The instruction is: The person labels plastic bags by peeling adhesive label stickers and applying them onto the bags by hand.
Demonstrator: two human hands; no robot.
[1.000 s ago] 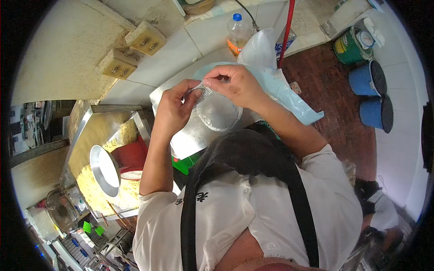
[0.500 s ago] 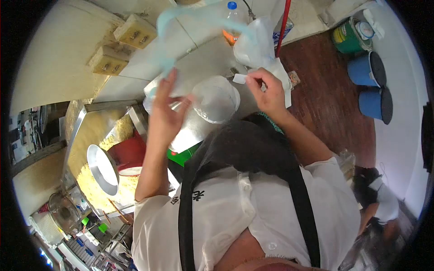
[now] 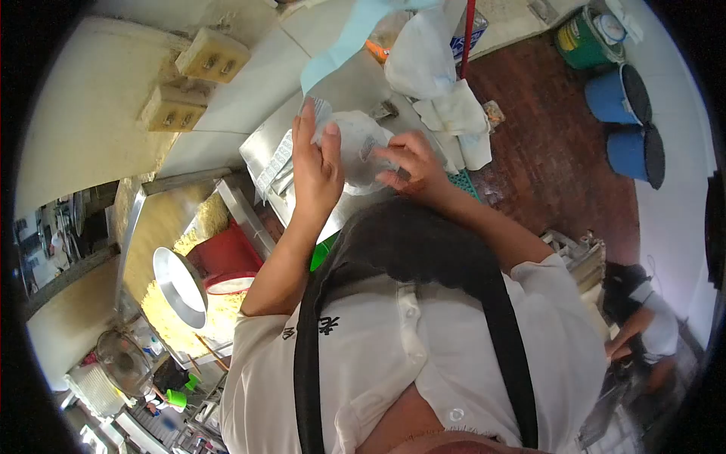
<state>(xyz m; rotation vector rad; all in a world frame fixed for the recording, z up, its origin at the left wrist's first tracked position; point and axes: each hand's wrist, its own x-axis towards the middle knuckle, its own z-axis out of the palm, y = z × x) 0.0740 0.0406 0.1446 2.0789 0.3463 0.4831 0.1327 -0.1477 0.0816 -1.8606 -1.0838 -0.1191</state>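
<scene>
My left hand (image 3: pixel 318 166) is raised with fingers fairly straight. A light blue strip (image 3: pixel 344 53), looking like label backing, runs up from its fingertips, apparently pinched between them. Printed white labels (image 3: pixel 275 168) hang behind this hand, seemingly part of the same strip. My right hand (image 3: pixel 417 168) has its fingers spread at the right side of a round, translucent, plastic-looking packet (image 3: pixel 355 170). A small grey-printed label (image 3: pixel 368 147) shows on that packet by the right fingertips. Both hands are over the metal counter (image 3: pixel 261 140).
To the left, a red container (image 3: pixel 227 253) and a metal bowl (image 3: pixel 180 287) sit among yellow noodle-like food (image 3: pixel 170 314). A white plastic bag (image 3: pixel 423 57) and folded cloths (image 3: pixel 461 125) lie at the counter's far right. Blue buckets (image 3: pixel 616 94) line the wall; another person (image 3: pixel 650 325) is at lower right.
My right hand has moved left to the packet; the small white label it pinched is gone from its fingers, which are now spread. My left hand has moved right, and the blue strip has swung.
</scene>
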